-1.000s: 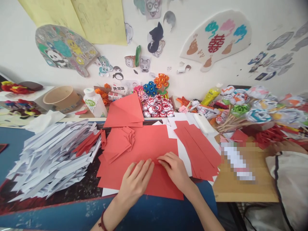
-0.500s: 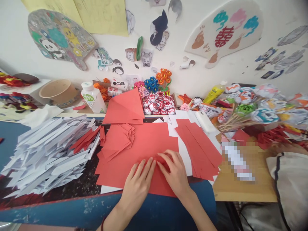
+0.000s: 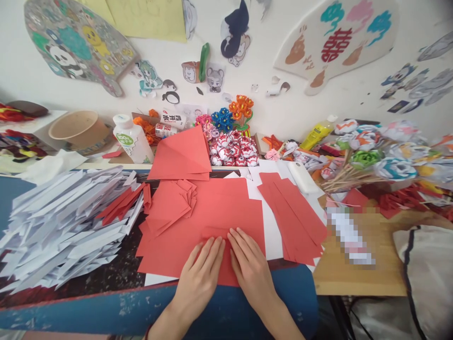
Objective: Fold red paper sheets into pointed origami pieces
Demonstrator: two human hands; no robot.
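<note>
My left hand (image 3: 202, 268) rests palm down with its fingers stretched out together. Its fingertips press the lower edge of a small folded red paper strip (image 3: 214, 231). Beside it, my right hand (image 3: 252, 262) lies with straight fingers, their tips at the strip's right end and partly hiding it. Under both hands spread stacked red paper sheets (image 3: 166, 252). Small folded red squares (image 3: 187, 196) sit on the upper left of the sheets, and cut red strips (image 3: 292, 217) lie to the right on white paper.
Left is a big heap of folded white paper pieces (image 3: 67, 226) with red folded pieces (image 3: 123, 203) on it. Behind stand a white bottle (image 3: 134, 141) and red-and-white paper flowers (image 3: 233, 151). Paper flowers on sticks (image 3: 364, 158) lie right, above a wooden stool (image 3: 361, 281).
My right hand has flattened and its fingers have drawn together over the folded strip, previously arched. More of the strip shows now. The view has shifted slightly.
</note>
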